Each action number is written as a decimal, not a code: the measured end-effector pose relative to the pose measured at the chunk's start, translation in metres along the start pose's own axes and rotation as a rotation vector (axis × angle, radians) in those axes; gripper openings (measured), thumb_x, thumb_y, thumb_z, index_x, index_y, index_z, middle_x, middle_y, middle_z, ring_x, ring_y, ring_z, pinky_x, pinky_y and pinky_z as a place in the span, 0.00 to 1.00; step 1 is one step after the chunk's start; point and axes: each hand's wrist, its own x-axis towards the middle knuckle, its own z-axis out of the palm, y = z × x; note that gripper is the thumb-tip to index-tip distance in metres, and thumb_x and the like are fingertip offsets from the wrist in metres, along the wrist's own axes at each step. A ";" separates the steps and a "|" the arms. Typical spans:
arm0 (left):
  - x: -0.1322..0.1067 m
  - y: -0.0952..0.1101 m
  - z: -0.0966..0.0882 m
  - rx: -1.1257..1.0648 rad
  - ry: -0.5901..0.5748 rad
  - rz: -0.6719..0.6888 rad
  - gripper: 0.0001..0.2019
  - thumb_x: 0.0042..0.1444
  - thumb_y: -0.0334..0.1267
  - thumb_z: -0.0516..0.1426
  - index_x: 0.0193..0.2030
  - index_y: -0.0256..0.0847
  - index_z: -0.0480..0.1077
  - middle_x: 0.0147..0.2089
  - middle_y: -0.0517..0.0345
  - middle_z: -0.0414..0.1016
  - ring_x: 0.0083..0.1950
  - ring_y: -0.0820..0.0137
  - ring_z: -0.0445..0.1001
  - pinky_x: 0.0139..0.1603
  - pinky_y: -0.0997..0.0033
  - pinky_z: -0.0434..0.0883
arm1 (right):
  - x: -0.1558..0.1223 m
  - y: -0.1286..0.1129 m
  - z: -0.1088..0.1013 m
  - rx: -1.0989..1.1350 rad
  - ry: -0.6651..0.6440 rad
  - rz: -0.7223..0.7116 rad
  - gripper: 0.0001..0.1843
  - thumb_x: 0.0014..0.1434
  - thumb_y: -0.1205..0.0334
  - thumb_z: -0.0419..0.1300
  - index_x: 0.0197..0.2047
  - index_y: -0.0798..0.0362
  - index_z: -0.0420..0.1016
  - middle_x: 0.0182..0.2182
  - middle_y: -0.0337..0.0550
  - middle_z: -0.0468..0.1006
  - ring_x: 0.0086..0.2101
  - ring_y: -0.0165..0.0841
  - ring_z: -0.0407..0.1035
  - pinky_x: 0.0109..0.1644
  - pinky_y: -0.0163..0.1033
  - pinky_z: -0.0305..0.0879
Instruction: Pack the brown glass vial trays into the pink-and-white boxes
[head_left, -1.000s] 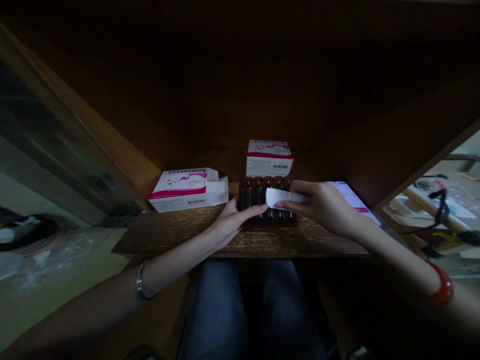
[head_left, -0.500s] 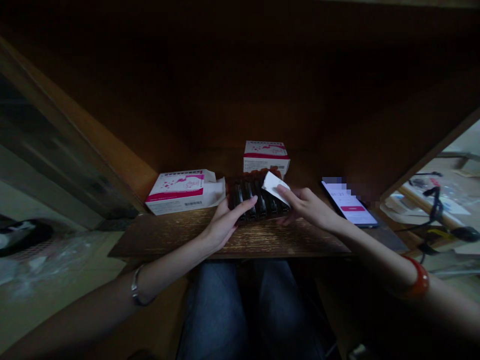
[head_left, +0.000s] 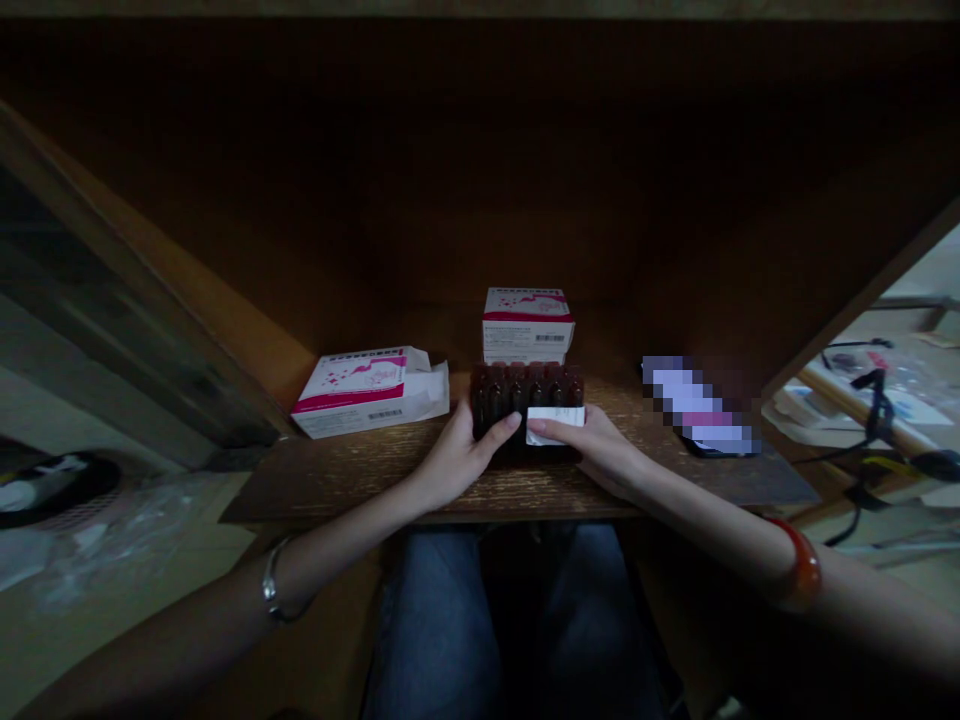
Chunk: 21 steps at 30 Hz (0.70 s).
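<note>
Between my two hands is a pack of dark brown vials [head_left: 516, 393], several in a row, held just above the wooden shelf's front part. My left hand [head_left: 466, 448] grips its left side, thumb across the front. On the right side my right hand [head_left: 600, 440] closes around the pack, and its thumb presses a folded white paper [head_left: 556, 424] against the front. Left of my left hand lies a white and pink carton [head_left: 352, 388] with its end flap open toward the pack. Behind the pack stand stacked cartons [head_left: 528, 318] of the same print.
A phone [head_left: 701, 410], partly blurred out, lies on the shelf [head_left: 360, 480] at the right. Wooden side walls [head_left: 172, 230] enclose the shelf. Cables and a pole [head_left: 870, 400] are outside at the right; clear plastic wrap [head_left: 127, 530] lies on the floor at the left.
The pack has been turned so that its vials stand upright facing me. My right hand has moved from the loose paper's corner to grip the pack's right side, laying the paper against its front.
</note>
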 end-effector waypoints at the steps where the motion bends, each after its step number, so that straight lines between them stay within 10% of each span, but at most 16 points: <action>1: 0.003 0.003 -0.006 0.085 -0.032 0.004 0.29 0.62 0.53 0.49 0.64 0.36 0.58 0.64 0.42 0.64 0.67 0.59 0.61 0.71 0.56 0.53 | 0.000 0.000 0.001 0.019 0.008 -0.002 0.20 0.37 0.60 0.77 0.36 0.53 0.82 0.34 0.39 0.85 0.37 0.35 0.77 0.54 0.44 0.68; 8: 0.034 0.013 -0.099 0.783 -0.155 0.040 0.59 0.36 0.64 0.66 0.71 0.37 0.49 0.75 0.33 0.41 0.75 0.42 0.37 0.69 0.38 0.41 | -0.001 0.003 0.005 -0.020 -0.005 -0.013 0.21 0.37 0.59 0.77 0.37 0.54 0.82 0.35 0.41 0.85 0.36 0.37 0.77 0.50 0.44 0.70; 12: 0.042 -0.007 -0.137 0.802 -0.188 -0.075 0.61 0.30 0.54 0.71 0.69 0.27 0.50 0.72 0.24 0.48 0.72 0.35 0.46 0.66 0.33 0.43 | 0.000 0.002 0.003 0.045 -0.019 0.006 0.19 0.41 0.57 0.75 0.38 0.54 0.82 0.37 0.41 0.85 0.37 0.36 0.78 0.51 0.43 0.70; 16: 0.041 -0.011 -0.134 0.854 -0.218 -0.091 0.49 0.41 0.47 0.66 0.67 0.28 0.52 0.61 0.33 0.67 0.64 0.43 0.62 0.65 0.35 0.47 | 0.002 0.000 0.000 0.119 -0.046 0.018 0.20 0.47 0.55 0.72 0.43 0.53 0.81 0.42 0.42 0.84 0.41 0.36 0.78 0.51 0.41 0.70; 21: 0.031 0.012 -0.098 0.952 -0.275 -0.046 0.44 0.33 0.48 0.68 0.60 0.39 0.64 0.56 0.42 0.64 0.58 0.44 0.63 0.60 0.42 0.58 | -0.001 -0.007 0.004 0.131 0.005 -0.018 0.19 0.47 0.55 0.72 0.43 0.52 0.81 0.41 0.42 0.84 0.42 0.38 0.78 0.51 0.43 0.71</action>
